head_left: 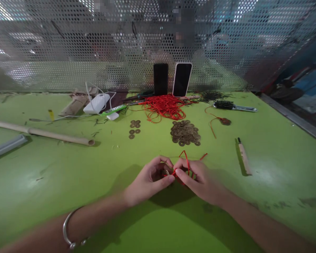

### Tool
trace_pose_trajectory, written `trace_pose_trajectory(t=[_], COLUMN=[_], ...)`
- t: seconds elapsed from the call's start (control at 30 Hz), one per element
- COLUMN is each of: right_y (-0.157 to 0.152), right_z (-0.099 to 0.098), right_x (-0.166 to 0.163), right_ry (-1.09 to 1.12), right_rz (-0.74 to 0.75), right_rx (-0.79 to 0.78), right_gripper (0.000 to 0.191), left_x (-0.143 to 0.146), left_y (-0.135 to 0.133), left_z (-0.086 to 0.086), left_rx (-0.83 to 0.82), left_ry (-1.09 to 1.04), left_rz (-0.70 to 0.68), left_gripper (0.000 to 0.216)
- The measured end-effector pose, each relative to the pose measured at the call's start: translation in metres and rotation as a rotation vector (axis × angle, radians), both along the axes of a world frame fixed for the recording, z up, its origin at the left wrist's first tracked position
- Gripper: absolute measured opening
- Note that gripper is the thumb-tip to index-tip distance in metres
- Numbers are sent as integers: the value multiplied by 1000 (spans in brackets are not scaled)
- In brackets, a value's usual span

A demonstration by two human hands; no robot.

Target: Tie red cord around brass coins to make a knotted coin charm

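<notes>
My left hand (pixel 150 179) and my right hand (pixel 197 177) meet over the green table (pixel 68 168), fingers pinched together on a red cord (pixel 186 158) that loops up between them. A coin or two (pixel 167 172) shows between the fingertips, mostly hidden. A silver bangle (pixel 67 228) sits on my left wrist. Beyond my hands lies a pile of bronze coins (pixel 185 133), and a smaller group of coins (pixel 134 128) to its left. A tangle of red cord (pixel 164 106) lies farther back.
Two phones (pixel 171 79) lean against a perforated metal screen (pixel 68 52) at the back. A white charger with cable (pixel 96 103), a bamboo stick (pixel 42 133), a hairbrush (pixel 233 106), a finished coin-and-cord piece (pixel 221 121) and a small knife-like tool (pixel 244 156) lie around.
</notes>
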State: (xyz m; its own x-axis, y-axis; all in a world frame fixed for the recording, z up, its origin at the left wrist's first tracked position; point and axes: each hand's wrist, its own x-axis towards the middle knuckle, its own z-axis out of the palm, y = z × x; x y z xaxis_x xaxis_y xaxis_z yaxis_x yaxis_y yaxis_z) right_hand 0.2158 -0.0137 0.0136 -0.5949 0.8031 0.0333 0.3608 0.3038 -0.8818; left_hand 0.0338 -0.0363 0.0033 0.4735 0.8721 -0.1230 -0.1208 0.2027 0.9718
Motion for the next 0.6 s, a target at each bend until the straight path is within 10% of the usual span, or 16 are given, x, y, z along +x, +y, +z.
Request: trace_pose_trajectory(t=[0.6], right_y=[-1], right_z=[0], right_x=[2], right_ry=[69], right_rz=[56], right_rx=[-135], right_gripper=[20], left_x=[-2], left_y=[3], left_z=[-3], left_rx=[22], left_ry=[202], left_rz=[-5], left_gripper=[31])
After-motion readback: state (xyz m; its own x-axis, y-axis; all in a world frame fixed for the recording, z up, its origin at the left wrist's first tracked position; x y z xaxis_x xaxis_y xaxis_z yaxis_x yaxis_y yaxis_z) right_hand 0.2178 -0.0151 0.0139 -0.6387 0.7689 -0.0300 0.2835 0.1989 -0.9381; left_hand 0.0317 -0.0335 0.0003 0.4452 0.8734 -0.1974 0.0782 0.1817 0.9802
